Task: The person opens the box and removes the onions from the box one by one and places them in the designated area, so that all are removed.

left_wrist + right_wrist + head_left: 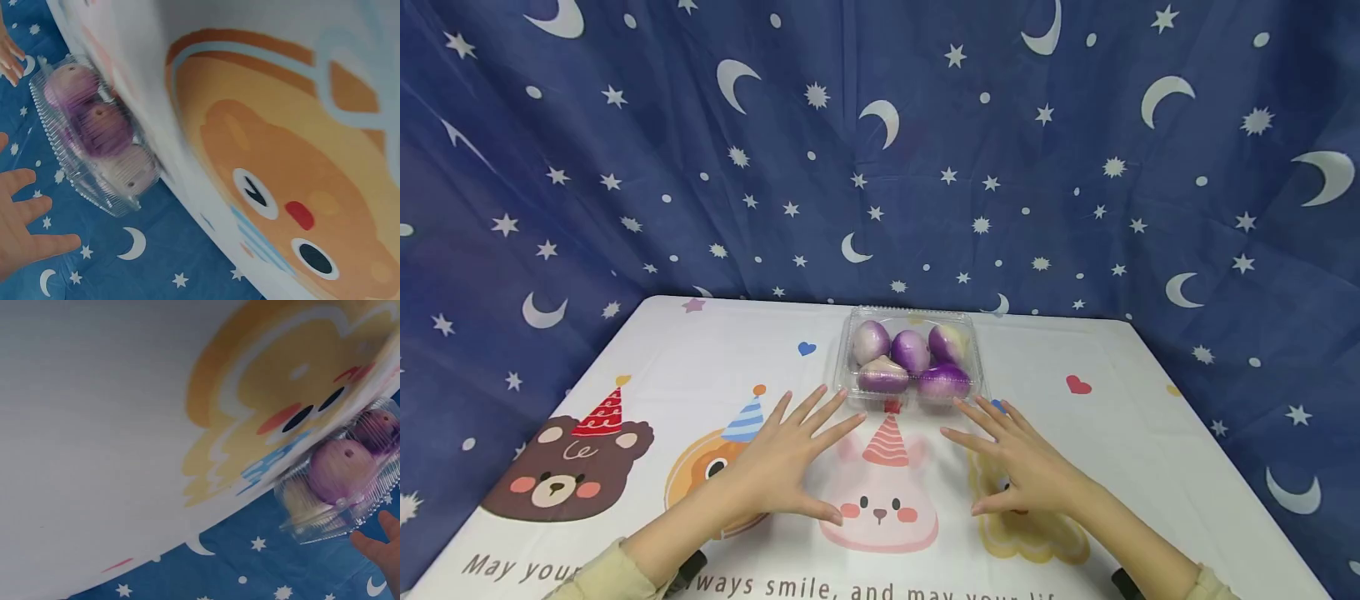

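A clear plastic clamshell box [911,398] sits near the back edge of the table, its lid down. Inside it lie several purple-and-white onions [911,352], also visible through the plastic in both wrist views. My left hand [778,467] is spread just in front of the box's left side, fingers straight and fingertips close to its front edge. On the other side, my right hand [1026,467] is held with fingers extended toward the box's front right corner. Nothing is in either hand.
The table has a white cloth [1150,467] printed with cartoon animals, hearts and lettering. Behind it hangs a dark blue curtain [925,242] with moons and stars, close to the table's back edge.
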`<state>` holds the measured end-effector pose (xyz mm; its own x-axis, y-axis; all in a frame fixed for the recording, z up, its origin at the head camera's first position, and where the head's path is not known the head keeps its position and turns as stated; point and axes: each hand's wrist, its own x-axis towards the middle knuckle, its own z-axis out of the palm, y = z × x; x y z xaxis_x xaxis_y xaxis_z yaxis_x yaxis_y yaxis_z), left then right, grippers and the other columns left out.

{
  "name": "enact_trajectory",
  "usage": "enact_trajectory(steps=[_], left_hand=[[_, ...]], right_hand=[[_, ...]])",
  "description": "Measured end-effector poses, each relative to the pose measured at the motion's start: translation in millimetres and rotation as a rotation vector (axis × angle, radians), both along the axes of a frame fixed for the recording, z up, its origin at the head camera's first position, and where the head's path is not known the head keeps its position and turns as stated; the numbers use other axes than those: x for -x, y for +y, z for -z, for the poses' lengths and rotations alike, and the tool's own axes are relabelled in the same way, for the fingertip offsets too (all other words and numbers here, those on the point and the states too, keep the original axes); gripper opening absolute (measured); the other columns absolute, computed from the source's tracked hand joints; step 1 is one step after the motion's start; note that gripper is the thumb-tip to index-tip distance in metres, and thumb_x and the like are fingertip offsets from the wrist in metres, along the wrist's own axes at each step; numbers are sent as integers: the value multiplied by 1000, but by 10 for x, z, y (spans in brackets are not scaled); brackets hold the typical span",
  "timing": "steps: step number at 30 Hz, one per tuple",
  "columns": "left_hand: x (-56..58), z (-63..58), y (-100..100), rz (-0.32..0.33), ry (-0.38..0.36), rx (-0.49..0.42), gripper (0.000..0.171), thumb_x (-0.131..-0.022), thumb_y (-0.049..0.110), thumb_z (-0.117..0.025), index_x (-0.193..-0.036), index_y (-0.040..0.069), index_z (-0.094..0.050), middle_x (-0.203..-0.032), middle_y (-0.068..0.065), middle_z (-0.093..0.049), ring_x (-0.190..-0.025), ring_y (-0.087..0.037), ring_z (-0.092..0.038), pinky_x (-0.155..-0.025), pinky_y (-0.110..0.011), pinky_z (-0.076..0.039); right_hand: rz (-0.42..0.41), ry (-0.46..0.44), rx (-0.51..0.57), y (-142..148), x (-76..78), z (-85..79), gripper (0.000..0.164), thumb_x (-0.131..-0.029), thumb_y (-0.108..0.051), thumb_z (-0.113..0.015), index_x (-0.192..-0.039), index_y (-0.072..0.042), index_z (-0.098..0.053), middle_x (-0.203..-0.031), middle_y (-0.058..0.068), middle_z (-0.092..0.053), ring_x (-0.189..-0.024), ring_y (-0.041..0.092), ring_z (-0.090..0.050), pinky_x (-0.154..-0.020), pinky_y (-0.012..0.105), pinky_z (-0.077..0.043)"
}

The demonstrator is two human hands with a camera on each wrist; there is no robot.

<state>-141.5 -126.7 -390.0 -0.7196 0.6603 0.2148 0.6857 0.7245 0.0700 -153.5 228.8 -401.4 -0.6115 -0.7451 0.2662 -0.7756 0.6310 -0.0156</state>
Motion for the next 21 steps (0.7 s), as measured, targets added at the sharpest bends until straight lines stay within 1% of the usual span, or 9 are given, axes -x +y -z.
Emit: enact_trajectory(steps=[3, 7, 11, 16, 21], left_hand=[[-1, -27, 6, -4, 17, -7, 110, -59, 78, -65, -150, 30, -24, -158, -6, -19, -145, -36, -16, -109, -64, -19], [15, -67, 18, -9, 34, -27, 109, -61, 77, -65, -150, 29, -25, -158, -6, -21, -145, -35, -18, -111, -61, -21], [9, -88, 36, 0, 44, -59, 106, -63, 75, -66, -149, 27, -28, -157, -6, -24, -144, -34, -22, -111, -58, -23], [-32, -63, 50, 0, 71, -102, 99, -65, 71, -68, -146, 25, -36, -151, -5, -36, -139, -32, -34, -109, -53, -31], [-38, -50, 68, 12, 133, -130, 89, -68, 66, -70, -142, 23, -44, -142, -3, -49, -131, -29, -46, -107, -46, -38]], right_hand=[[0, -6, 10, -8, -2, -24, 95, -62, -66, -72, -143, -30, -40, -154, 11, -28, -140, 35, -27, -104, 62, -28], [-17, 2, 60, -11, 14, -69, 94, -60, -61, -77, -142, -27, -43, -152, 13, -32, -135, 38, -34, -100, 61, -34], [-28, 13, 106, -15, 23, -99, 94, -60, -56, -79, -141, -24, -44, -149, 14, -35, -132, 34, -38, -96, 59, -39], [-17, -4, 122, -41, 10, -94, 93, -61, -54, -80, -142, -25, -43, -148, 12, -39, -130, 29, -43, -94, 54, -42], [-15, -10, 154, -75, 12, -98, 91, -61, -50, -82, -140, -24, -46, -144, 11, -44, -126, 27, -48, -93, 51, -44]])
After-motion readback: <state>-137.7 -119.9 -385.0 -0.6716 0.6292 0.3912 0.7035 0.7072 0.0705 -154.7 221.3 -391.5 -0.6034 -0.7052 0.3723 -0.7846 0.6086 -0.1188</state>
